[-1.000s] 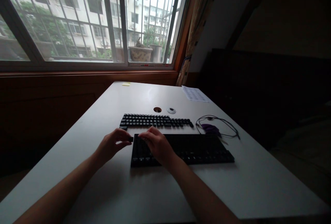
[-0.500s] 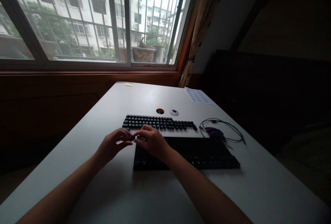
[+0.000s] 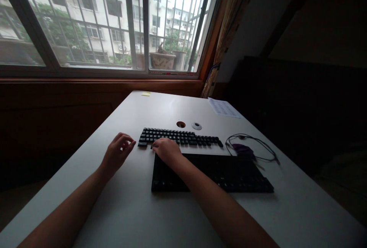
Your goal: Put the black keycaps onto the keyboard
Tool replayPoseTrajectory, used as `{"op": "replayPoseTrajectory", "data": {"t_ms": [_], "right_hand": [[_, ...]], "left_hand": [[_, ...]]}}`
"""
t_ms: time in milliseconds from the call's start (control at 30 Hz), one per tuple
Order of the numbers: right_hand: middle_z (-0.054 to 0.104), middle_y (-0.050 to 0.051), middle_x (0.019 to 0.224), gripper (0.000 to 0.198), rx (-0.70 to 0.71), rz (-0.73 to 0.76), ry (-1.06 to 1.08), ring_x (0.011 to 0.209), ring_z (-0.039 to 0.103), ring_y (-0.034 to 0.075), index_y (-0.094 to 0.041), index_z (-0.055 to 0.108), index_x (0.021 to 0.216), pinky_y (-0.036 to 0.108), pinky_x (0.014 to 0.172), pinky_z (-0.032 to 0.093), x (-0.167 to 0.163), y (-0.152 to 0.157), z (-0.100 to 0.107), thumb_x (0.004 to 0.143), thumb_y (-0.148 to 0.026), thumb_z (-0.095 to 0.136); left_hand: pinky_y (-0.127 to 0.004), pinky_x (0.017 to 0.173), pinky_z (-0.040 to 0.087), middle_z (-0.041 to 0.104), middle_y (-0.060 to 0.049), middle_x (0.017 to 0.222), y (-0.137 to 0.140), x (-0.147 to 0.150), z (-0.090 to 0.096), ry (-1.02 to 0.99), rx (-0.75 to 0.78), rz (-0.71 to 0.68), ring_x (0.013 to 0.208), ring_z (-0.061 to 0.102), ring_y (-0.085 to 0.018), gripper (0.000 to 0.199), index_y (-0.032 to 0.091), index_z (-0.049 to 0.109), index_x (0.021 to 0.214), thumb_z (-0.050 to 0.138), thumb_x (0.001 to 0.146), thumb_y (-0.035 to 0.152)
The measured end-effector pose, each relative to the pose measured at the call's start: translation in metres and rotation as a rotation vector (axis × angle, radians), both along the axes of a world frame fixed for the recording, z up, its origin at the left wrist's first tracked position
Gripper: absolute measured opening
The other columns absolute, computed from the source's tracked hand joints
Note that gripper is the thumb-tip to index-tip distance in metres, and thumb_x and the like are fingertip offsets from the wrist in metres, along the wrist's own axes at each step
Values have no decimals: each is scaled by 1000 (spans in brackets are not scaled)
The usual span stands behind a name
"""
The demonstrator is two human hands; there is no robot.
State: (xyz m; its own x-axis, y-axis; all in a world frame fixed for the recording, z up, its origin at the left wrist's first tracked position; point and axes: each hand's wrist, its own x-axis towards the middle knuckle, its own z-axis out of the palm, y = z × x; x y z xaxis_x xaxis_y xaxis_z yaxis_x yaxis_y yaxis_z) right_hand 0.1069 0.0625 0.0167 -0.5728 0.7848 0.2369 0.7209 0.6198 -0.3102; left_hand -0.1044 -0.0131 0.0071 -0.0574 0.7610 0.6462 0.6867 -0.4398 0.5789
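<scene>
My right hand (image 3: 168, 150) pinches a small black keycap (image 3: 152, 147) at the table surface, just below the left part of the laid-out keycaps (image 3: 172, 135). These sit in rows like a keyboard layout. Beneath my right wrist lies a black keyboard (image 3: 212, 171), its upper area dark and bare-looking, with some keys along the near side. My left hand (image 3: 119, 149) hovers left of the rows, fingers curved and slightly apart, nothing visible in it. A single wide keycap (image 3: 142, 144) rests at the rows' lower left corner.
A looped black cable (image 3: 255, 137) and a dark purple item (image 3: 242, 149) lie right of the keycaps. Farther back are a round table hole (image 3: 181, 124), a white ring-shaped cover (image 3: 196, 125), a printed sheet (image 3: 223, 107) and a yellow note (image 3: 146, 94). A barred window stands beyond.
My hands, together at a keycap before, have parted. My left hand moved left, away from it; my right hand lowered the keycap to the table below the rows. The view shifted slightly.
</scene>
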Motion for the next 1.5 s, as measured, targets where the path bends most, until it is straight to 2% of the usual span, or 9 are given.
{"op": "replayPoseTrajectory", "data": {"t_ms": [233, 500, 767, 900, 1000, 1500], "right_hand": [[73, 2, 108, 21, -47, -19, -91, 97, 67, 21, -30, 75, 104, 29, 80, 49, -3, 3, 0, 88, -36, 63], [72, 2, 109, 22, -52, -39, -115, 99, 67, 22, -30, 74, 106, 30, 80, 49, -9, 3, 0, 87, -37, 64], [72, 0, 109, 22, -7, -3, -1, 98, 67, 19, -31, 72, 109, 28, 86, 48, 3, 0, 3, 92, -33, 59], [71, 0, 107, 25, 16, 8, 3, 96, 67, 18, -33, 71, 112, 27, 84, 48, 8, -4, 2, 93, -29, 54], [70, 0, 106, 28, 23, 24, -22, 94, 67, 18, -35, 70, 114, 28, 82, 49, 8, -8, 1, 94, -33, 51], [68, 0, 112, 36, -45, 21, -118, 97, 65, 19, -38, 62, 127, 29, 83, 49, 3, -10, 3, 94, -34, 48]], "left_hand": [[-18, 49, 45, 54, -2, 93, 0, 3, -1, 24, -23, -15, 64, 55, -9, 15, 18, 58, 87, 57, 93, 32], [-19, 50, 46, 54, -2, 93, 1, 3, -2, 36, -24, -36, 64, 54, -9, 13, 18, 58, 87, 58, 92, 30], [-23, 56, 49, 54, -3, 92, 2, 2, -2, 18, -15, -57, 64, 54, -9, 11, 18, 59, 87, 58, 92, 28], [-23, 57, 48, 54, -2, 92, 1, 2, -2, 7, -19, -65, 63, 54, -9, 10, 18, 58, 87, 58, 92, 27], [-23, 57, 47, 53, -2, 93, 1, 2, -2, 2, -29, -59, 64, 54, -9, 10, 18, 58, 87, 58, 92, 27], [-23, 57, 47, 53, -2, 93, 1, 3, -1, 15, -46, -56, 66, 54, -10, 10, 18, 58, 87, 57, 93, 27]]}}
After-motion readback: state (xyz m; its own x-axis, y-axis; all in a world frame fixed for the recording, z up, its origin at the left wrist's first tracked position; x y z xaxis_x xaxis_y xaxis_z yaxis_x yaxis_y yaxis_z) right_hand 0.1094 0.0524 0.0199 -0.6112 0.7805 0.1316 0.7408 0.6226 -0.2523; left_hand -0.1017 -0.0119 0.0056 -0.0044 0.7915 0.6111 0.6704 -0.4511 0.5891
